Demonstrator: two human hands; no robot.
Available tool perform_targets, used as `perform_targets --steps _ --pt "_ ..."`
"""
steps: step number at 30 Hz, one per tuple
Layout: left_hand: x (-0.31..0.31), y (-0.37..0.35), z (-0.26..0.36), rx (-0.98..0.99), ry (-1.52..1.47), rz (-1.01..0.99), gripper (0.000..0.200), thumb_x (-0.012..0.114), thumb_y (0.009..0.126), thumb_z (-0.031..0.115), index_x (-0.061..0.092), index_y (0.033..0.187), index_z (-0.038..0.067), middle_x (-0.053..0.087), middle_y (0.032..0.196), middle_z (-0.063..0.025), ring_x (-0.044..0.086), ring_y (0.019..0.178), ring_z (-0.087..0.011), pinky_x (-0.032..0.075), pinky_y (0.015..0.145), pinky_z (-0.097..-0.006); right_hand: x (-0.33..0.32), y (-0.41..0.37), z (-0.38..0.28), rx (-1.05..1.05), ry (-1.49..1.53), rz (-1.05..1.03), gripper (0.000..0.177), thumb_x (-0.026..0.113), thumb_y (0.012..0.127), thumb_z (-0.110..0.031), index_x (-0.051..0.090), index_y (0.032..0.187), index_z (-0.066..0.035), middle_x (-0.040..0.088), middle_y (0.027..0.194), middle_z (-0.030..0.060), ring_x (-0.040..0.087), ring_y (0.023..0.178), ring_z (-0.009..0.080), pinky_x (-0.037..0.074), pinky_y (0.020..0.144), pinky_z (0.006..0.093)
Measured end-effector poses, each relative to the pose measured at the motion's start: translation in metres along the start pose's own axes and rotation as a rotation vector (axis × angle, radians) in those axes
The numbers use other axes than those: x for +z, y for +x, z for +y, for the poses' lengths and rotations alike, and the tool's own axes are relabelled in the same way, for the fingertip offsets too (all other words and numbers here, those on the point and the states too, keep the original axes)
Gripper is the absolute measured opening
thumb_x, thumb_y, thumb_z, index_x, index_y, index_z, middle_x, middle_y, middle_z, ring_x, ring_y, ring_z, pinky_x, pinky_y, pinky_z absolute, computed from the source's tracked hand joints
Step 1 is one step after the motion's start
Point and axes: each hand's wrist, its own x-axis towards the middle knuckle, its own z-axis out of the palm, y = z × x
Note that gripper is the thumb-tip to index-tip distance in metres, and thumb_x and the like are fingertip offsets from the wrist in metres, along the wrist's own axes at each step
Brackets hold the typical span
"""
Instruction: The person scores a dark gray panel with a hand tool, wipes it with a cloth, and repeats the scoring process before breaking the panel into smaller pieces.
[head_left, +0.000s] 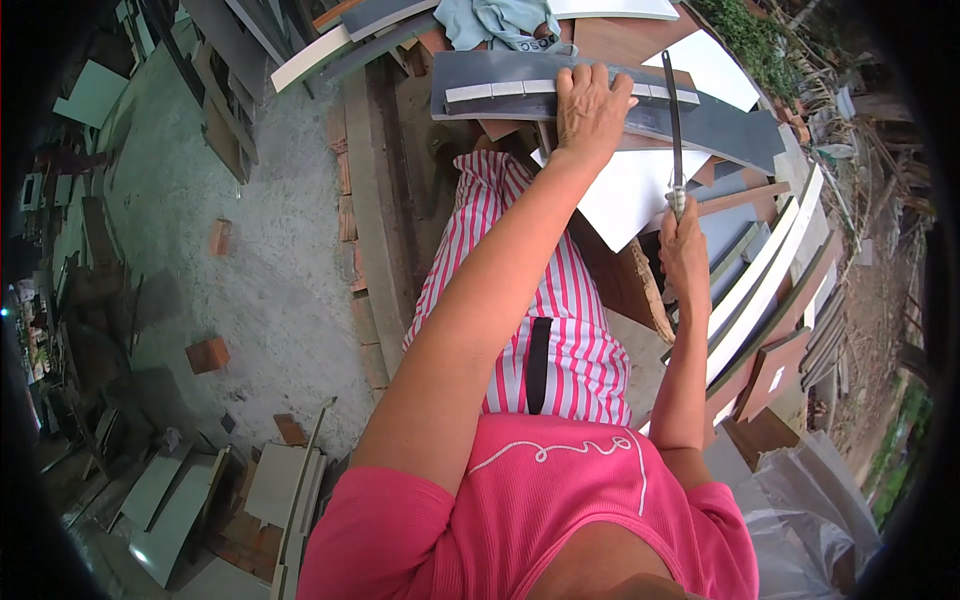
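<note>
A narrow white strip [500, 91], crossed by several thin lines, lies along a dark grey board [455, 70]. My left hand [592, 108] is closed over the strip with its fingers curled at the far side, pressing it against the board. In my right hand [685, 250] is a long-bladed knife [675, 125], gripped by the handle. Its narrow dark blade points away from me and passes over the strip's right part. The handle's lower end is hidden in my fist.
A white panel [625, 205] lies below the board. Stacked panels and strips [765, 280] lean on the right. A light blue cloth [490, 22] rests at the top. Bricks [208, 355] lie on the concrete floor at left. Plastic sheeting [800, 510] is at lower right.
</note>
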Motion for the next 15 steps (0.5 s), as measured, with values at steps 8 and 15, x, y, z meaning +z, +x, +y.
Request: perform_targets --steps 8,15 --pt "0.002 0.0 0.0 0.007 0.009 0.01 0.024 0.069 0.081 0.034 0.065 0.09 0.012 0.056 0.086 -0.0075 0.051 0.086 -0.0244 0.032 0.081 -0.0405 -0.011 0.003 -0.018 0.095 0.052 -0.078 0.026 0.041 0.1 -0.025 0.042 0.115 -0.004 0.049 0.055 0.0107 0.051 0.045 0.0184 0.042 0.043 0.0349" --pt "0.0 0.001 -0.001 0.002 0.001 0.011 0.023 0.07 0.08 0.033 0.065 0.088 0.012 0.056 0.085 -0.0078 0.051 0.084 -0.0247 0.033 0.08 -0.0405 -0.003 0.026 -0.023 0.047 0.08 -0.045 0.029 0.043 0.098 -0.021 0.043 0.119 -0.002 0.061 0.075 0.0279 0.062 0.071 0.0451 0.044 0.062 0.0514"
